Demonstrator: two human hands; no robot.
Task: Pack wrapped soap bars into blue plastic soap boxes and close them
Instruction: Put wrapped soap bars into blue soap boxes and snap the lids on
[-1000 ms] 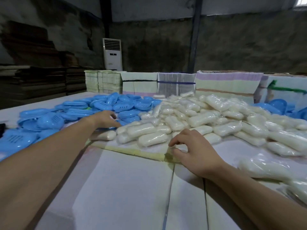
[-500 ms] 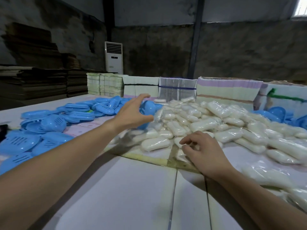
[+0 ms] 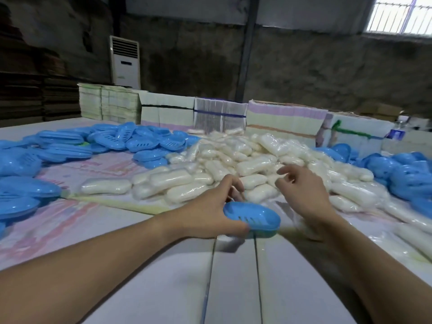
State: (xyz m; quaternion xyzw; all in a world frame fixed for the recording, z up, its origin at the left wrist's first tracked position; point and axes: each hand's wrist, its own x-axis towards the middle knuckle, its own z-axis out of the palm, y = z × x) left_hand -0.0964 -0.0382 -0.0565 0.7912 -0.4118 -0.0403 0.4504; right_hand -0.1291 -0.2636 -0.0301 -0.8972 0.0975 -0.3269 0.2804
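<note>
Gripping a blue soap box (image 3: 253, 218) low over the white table (image 3: 163, 288), the left hand (image 3: 210, 211) has its thumb curled under the near edge and its fingers over the far side; the slotted face of the box points up toward the camera. Just right of that grip, the right hand (image 3: 301, 192) hovers with fingers loosely spread and bent, holding nothing, fingertips just above the near edge of the soap pile (image 3: 245, 164). Beyond both hands, wrapped white soap bars lie heaped in clear film, some spilling toward the right. Left of the grip and further back, loose blue box halves (image 3: 70, 150) lie scattered and stacked on a pink-printed sheet (image 3: 98, 167). More blue boxes (image 3: 409, 169) sit far right of the pile. Behind everything, bundled stacks of flat cartons (image 3: 280, 118) line the table's far edge, with a white floor-standing air conditioner (image 3: 125, 61) against the dark wall.
</note>
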